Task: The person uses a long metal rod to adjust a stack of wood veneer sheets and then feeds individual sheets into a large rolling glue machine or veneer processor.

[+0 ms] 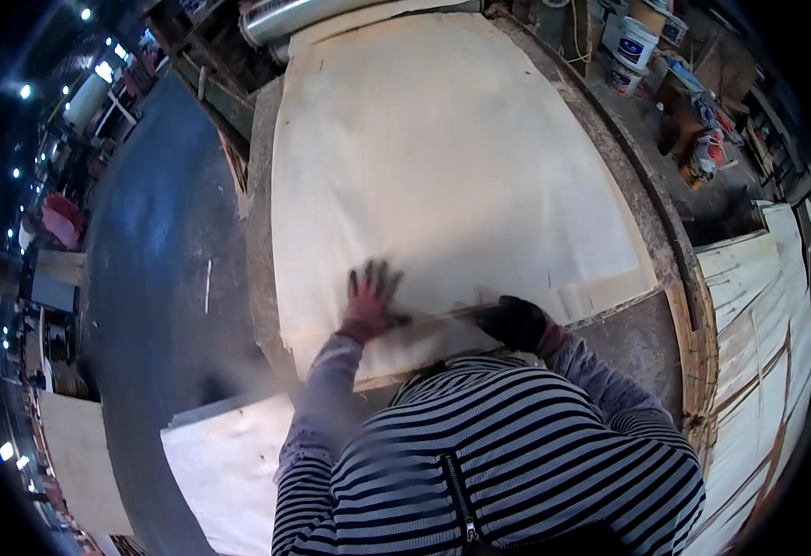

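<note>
A large pale sheet of wood veneer (443, 167) covers the worktable (623, 338) before me. My left hand (368, 301), in a red glove with dark fingertips, lies flat on the sheet near its close edge, fingers spread. To its right, my right hand (514, 324), in a dark glove with a red cuff, is closed low over the same edge. A thin, blurred, dark strip shows at its fingers; what it is, I cannot make out. Between the hands runs a narrow band of veneer (415, 343) along the close edge, partly hidden by my striped top.
A metal roller (308, 17) lies across the table's far end. Stacked veneer sheets stand at the right (748, 306) and lower left (225, 463). White buckets (635, 44) and clutter are at the far right. A dark floor (160, 250) stretches along the left.
</note>
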The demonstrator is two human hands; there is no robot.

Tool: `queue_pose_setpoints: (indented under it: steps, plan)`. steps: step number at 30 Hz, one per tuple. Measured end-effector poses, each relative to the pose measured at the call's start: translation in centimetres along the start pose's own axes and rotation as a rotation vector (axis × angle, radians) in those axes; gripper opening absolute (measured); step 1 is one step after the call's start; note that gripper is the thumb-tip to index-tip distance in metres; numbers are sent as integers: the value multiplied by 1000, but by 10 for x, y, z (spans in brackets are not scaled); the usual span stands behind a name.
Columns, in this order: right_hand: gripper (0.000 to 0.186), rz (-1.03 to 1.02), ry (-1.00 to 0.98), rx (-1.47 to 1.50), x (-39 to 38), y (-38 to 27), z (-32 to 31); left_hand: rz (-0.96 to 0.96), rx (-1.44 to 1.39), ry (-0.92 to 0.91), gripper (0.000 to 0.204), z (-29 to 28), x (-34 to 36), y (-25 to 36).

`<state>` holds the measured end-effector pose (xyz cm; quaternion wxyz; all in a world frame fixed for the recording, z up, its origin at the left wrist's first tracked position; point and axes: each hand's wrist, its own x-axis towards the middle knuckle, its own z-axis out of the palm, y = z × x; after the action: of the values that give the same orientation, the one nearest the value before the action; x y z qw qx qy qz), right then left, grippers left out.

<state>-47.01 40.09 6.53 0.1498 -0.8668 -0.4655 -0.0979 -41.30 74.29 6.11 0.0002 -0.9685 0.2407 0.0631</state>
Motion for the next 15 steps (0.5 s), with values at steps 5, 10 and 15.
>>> queue_pose_setpoints:
  steps: [5, 10, 15]
  plan:
    - [33, -123, 40, -86, -15, 6, 8, 240, 81, 36, 84, -13, 3, 4]
    - [34, -21, -44, 659, 7, 9, 29, 397, 31, 35, 63, -18, 7, -2]
    - [49, 679, -68, 2219, 28, -2, 36, 461, -13, 184, 45, -48, 3, 0]
